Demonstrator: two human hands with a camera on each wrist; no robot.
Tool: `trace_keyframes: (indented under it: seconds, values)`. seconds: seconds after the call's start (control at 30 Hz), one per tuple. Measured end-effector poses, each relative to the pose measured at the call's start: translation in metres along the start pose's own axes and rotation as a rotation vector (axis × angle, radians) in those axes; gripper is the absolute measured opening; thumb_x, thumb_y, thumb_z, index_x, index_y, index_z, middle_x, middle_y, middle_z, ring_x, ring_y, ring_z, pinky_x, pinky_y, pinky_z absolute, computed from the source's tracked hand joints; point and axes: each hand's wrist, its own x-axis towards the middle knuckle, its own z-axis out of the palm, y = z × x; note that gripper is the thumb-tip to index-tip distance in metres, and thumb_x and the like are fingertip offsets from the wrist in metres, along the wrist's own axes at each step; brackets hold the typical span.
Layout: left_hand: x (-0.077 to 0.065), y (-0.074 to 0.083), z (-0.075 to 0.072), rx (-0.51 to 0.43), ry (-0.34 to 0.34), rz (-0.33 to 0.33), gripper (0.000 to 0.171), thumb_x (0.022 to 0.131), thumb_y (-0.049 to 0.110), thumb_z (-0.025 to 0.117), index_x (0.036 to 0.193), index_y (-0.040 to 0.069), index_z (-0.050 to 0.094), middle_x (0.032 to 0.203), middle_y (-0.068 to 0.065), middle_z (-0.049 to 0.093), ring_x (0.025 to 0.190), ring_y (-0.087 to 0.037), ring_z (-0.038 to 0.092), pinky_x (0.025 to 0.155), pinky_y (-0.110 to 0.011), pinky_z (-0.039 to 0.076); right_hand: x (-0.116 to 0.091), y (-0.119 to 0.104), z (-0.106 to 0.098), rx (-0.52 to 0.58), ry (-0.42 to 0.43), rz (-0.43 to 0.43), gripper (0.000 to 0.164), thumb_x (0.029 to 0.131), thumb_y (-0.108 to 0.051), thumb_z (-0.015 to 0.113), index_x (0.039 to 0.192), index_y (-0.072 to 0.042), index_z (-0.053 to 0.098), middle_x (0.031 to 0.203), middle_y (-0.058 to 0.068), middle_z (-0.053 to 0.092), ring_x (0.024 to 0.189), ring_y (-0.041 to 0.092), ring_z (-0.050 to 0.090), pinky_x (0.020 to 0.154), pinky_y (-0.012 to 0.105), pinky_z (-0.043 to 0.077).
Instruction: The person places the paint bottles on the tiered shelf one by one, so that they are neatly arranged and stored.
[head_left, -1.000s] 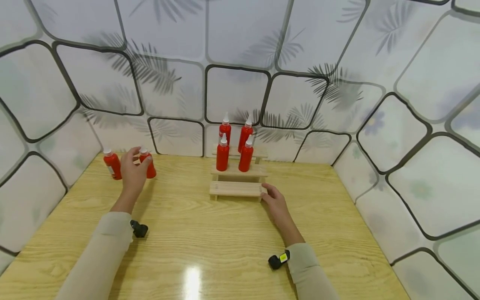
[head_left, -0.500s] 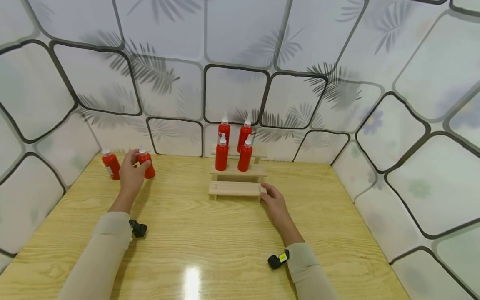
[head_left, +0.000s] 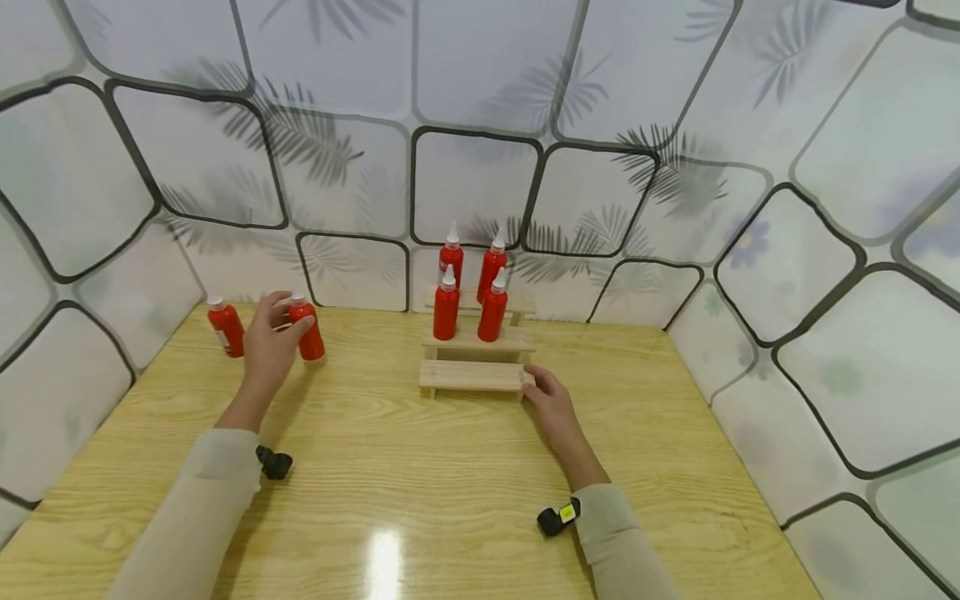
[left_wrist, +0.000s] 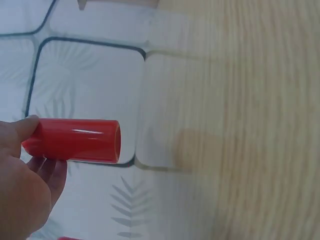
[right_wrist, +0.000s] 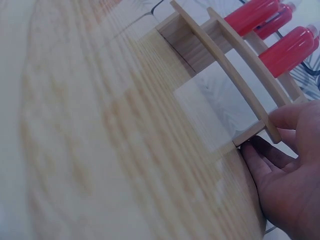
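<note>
My left hand [head_left: 270,346] pinches a red squeeze bottle [head_left: 309,335] with a white cap near its top, thumb on one side and fingers on the other. In the left wrist view this bottle [left_wrist: 82,140] appears held just off the table. A second red bottle [head_left: 227,330] stands left of that hand. At the middle stands a stepped wooden rack [head_left: 472,376]; its lowest step is bare. My right hand [head_left: 551,407] grips that step's right end, thumb and fingers around the corner in the right wrist view. Red bottles with pointed white nozzles [head_left: 446,313] stand upright on the two upper steps.
The rack and bottles stand on a light wood-grain table [head_left: 420,475]. A patterned wall covering [head_left: 345,183] rises close behind them and along both sides. Each sleeve carries a small black wrist camera [head_left: 276,463].
My left hand has closed on the right-hand bottle and shifted it slightly to the right, away from the other one. My right hand stays at the rack's end.
</note>
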Motion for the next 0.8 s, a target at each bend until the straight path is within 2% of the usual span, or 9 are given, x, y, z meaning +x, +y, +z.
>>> trace_keyframes:
  seconds: [0.2,0.43,0.53,0.7,0.8]
  values:
    - [-0.016,0.014,0.012,0.010,-0.062,0.074,0.058,0.098,0.031,0.068,0.148,0.015,0.045,0.144,-0.014,0.057,0.122,-0.031,0.058,0.106,-0.049,0.049,0.001,0.001,-0.001,0.016,-0.013,0.010,0.044,0.102,-0.010,0.057,0.145,-0.002,0.051,0.160,0.016,0.037,0.153,0.030,0.026,0.121,0.046,0.033]
    - [-0.034,0.024,0.039,-0.048,-0.131,0.165,0.054,0.096,0.026,0.071,0.145,0.014,0.050,0.138,-0.012,0.062,0.117,-0.026,0.061,0.096,-0.023,0.052,0.001,0.002,-0.001,0.010,-0.010,0.006,0.044,0.102,-0.011,0.057,0.144,-0.002,0.051,0.159,0.016,0.039,0.152,0.030,0.028,0.121,0.046,0.033]
    - [-0.040,0.031,0.051,-0.078,-0.167,0.198,0.052,0.095,0.022,0.072,0.142,0.014,0.052,0.136,-0.012,0.063,0.116,-0.026,0.061,0.093,-0.017,0.051,0.001,0.003,-0.001,0.011,-0.012,0.003,0.043,0.102,-0.010,0.056,0.145,-0.002,0.051,0.159,0.017,0.039,0.151,0.031,0.029,0.120,0.047,0.033]
    - [-0.049,0.046,0.072,-0.122,-0.215,0.238,0.049,0.094,0.018,0.073,0.139,0.013,0.054,0.132,-0.013,0.064,0.114,-0.027,0.063,0.092,-0.019,0.052,0.001,0.002,-0.001,-0.002,-0.005,-0.003,0.043,0.102,-0.010,0.057,0.144,-0.001,0.052,0.158,0.018,0.040,0.151,0.031,0.030,0.121,0.047,0.033]
    - [-0.053,0.052,0.084,-0.151,-0.246,0.241,0.048,0.093,0.017,0.074,0.137,0.014,0.055,0.129,-0.013,0.065,0.114,-0.027,0.063,0.096,-0.028,0.054,0.004,0.006,-0.002,-0.006,-0.002,0.000,0.043,0.102,-0.010,0.057,0.144,-0.002,0.052,0.158,0.017,0.040,0.151,0.031,0.030,0.121,0.047,0.032]
